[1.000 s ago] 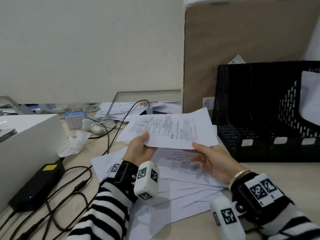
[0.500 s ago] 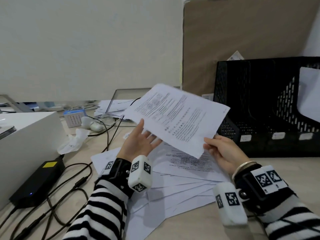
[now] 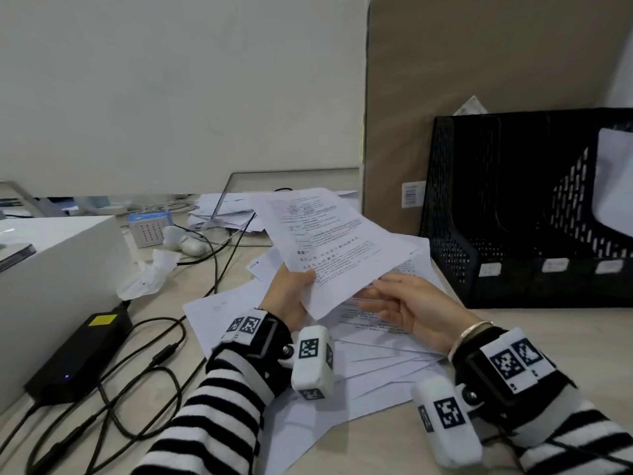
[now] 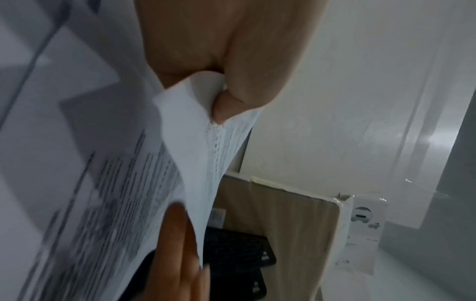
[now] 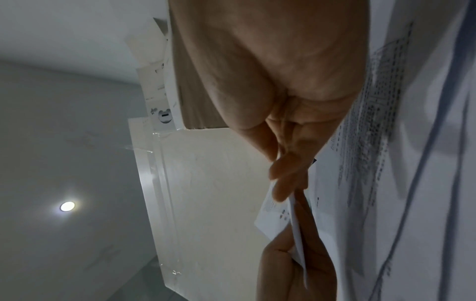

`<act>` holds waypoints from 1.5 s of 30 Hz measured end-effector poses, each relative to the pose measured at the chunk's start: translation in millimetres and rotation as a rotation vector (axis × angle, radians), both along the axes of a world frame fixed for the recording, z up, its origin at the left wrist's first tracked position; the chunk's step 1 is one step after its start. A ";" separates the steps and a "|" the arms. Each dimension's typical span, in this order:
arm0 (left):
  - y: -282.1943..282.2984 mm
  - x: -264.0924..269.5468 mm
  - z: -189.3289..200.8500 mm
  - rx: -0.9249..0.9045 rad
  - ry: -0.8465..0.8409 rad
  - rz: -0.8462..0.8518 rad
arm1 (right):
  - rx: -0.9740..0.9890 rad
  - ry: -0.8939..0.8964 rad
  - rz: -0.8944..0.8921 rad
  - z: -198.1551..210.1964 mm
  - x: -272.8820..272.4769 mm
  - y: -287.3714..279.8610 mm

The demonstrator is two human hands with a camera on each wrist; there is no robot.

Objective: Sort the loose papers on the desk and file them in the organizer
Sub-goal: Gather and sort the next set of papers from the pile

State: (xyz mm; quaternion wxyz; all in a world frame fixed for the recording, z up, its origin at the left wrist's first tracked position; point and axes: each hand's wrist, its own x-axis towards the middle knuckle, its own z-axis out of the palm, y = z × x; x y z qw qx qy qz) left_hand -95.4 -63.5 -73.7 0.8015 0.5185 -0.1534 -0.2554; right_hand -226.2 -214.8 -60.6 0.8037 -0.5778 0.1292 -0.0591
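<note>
My left hand (image 3: 291, 293) pinches the near corner of a printed sheet (image 3: 335, 248) between thumb and fingers and holds it tilted above the desk. The left wrist view shows the thumb (image 4: 226, 106) pressed on that sheet (image 4: 195, 126). My right hand (image 3: 411, 303) lies just under the sheet's right edge, fingers straight and pointing left, holding nothing. A fanned pile of loose papers (image 3: 363, 368) covers the desk below both hands. The black mesh organizer (image 3: 507, 217) stands at the right, with one white sheet (image 3: 616, 176) in its far right slot.
A white box (image 3: 51, 269) fills the left side, with a black power adapter (image 3: 82, 351) and looping cables (image 3: 147, 365) in front. A crumpled tissue (image 3: 150, 275) and more papers (image 3: 226, 210) lie farther back. A brown board (image 3: 479, 80) leans behind the organizer.
The sheet was lifted, then came down and turned. The right hand, which pinched it half a second ago, has let go; the left hand has gone from open to pinching it.
</note>
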 end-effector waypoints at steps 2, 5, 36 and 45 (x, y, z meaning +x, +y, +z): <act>7.3 7.8 -0.8 0.003 0.049 0.085 | -0.018 0.022 -0.065 0.5 0.2 -6.2; 19.0 18.2 -1.9 0.039 0.093 0.235 | -0.027 0.058 -0.187 7.3 5.8 -21.4; 39.4 47.1 0.2 -0.055 0.060 0.440 | -1.541 0.328 -0.531 55.5 159.6 -99.2; 51.2 47.4 0.2 0.049 0.097 0.789 | -0.281 -0.216 -0.844 64.4 61.2 -74.7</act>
